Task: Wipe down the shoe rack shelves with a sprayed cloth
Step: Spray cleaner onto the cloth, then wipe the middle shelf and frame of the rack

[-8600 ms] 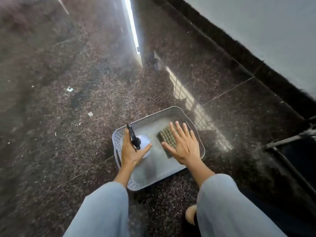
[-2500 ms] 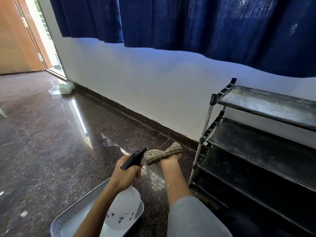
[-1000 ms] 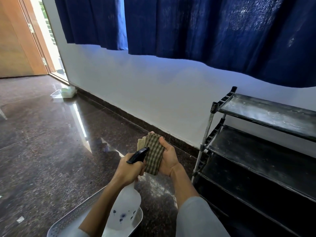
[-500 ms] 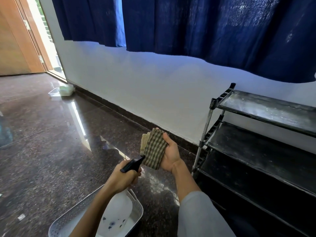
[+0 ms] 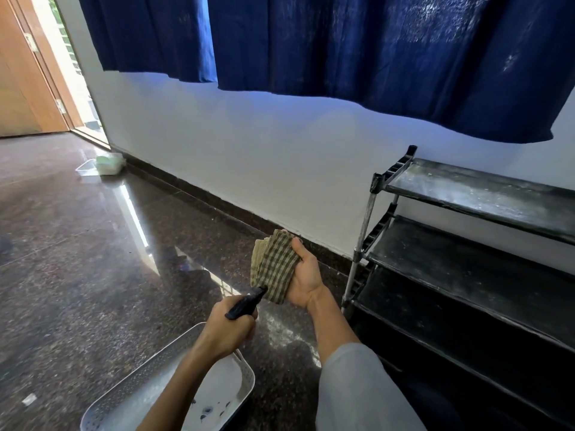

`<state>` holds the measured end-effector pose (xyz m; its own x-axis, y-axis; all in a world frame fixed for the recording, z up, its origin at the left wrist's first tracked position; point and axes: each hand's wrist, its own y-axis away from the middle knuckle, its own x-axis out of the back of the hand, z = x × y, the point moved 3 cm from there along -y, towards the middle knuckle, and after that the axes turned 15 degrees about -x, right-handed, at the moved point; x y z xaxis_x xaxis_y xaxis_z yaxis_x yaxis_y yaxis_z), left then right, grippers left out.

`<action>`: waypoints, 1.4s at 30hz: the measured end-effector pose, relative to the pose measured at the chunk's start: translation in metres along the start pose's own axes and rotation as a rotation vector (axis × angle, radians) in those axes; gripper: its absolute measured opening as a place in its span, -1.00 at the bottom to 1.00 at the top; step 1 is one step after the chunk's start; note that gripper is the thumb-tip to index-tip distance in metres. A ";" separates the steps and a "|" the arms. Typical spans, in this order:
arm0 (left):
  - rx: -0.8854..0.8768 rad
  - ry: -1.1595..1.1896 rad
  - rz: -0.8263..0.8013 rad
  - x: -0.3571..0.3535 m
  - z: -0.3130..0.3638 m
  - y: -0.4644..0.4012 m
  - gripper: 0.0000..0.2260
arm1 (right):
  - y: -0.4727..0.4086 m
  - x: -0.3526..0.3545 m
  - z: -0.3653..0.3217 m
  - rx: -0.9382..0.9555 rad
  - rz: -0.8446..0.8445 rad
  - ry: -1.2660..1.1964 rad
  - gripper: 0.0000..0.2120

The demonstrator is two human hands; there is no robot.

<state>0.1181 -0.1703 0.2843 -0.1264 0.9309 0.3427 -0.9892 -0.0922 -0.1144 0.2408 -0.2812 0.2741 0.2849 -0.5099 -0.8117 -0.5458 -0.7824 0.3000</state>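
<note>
1. the spray bottle (image 5: 245, 303) body is hidden behind the left hand (image 5: 228, 332), which clenches its neck.
2. the folded checked cloth (image 5: 273, 267) lies upright in the right hand (image 5: 306, 279), thumb pinning its edge, nozzle just beside it, left of the shoe rack (image 5: 473, 244).

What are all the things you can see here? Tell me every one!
Cloth: one, green-and-tan check, folded, held up in the right hand.
Spray bottle: one, black nozzle aimed at the cloth, white body mostly hidden, in the left hand.
Shoe rack: one, black dusty shelves, silver post, against the wall on the right.
Tray: one, white perforated, on the floor below the left arm.
Curtain: dark blue, hanging above.
Small container: one, pale green, far floor by the doorway.
Door: brown, far left.
Left hand: grips the bottle.
Right hand: holds the cloth.
</note>
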 end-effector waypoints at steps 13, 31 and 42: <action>-0.111 0.057 -0.037 -0.016 0.039 -0.014 -0.78 | 0.023 -0.004 -0.011 0.096 0.072 -0.004 -0.37; -0.184 0.233 -0.125 -0.133 0.219 -0.095 -0.82 | 0.288 -0.019 -0.158 0.673 0.392 0.068 -0.75; -0.054 0.107 -0.206 -0.191 0.241 -0.169 -0.91 | 0.417 0.024 -0.212 0.790 0.705 0.048 -0.76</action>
<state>0.2918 -0.4174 0.4627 0.0892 0.9606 0.2634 -0.9874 0.1199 -0.1028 0.1873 -0.6955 0.4858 -0.2741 -0.7853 -0.5551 -0.9524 0.1415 0.2701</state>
